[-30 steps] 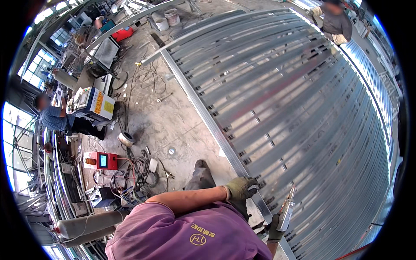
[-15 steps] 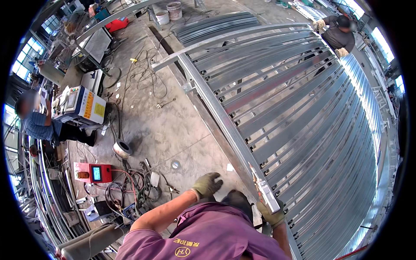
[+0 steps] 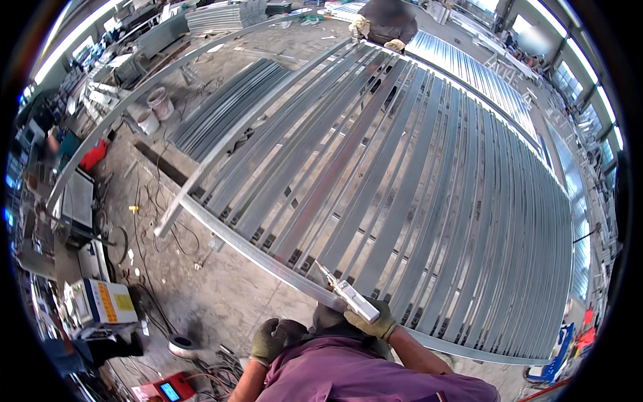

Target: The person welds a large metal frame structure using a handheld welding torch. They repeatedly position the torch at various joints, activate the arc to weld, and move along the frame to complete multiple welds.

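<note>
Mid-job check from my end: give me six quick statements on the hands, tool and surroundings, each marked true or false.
1. The right hand holds the tool. True.
2. The left hand grips the panel. False: the left hand is apart from the panel.
3. Both hands are gloved. True.
4. The tool points to the picture's lower right. False: the tool points up and left.
5. The red box is at upper right. False: the red box is at lower left.
6. Two buckets stand left of the panel. True.
</note>
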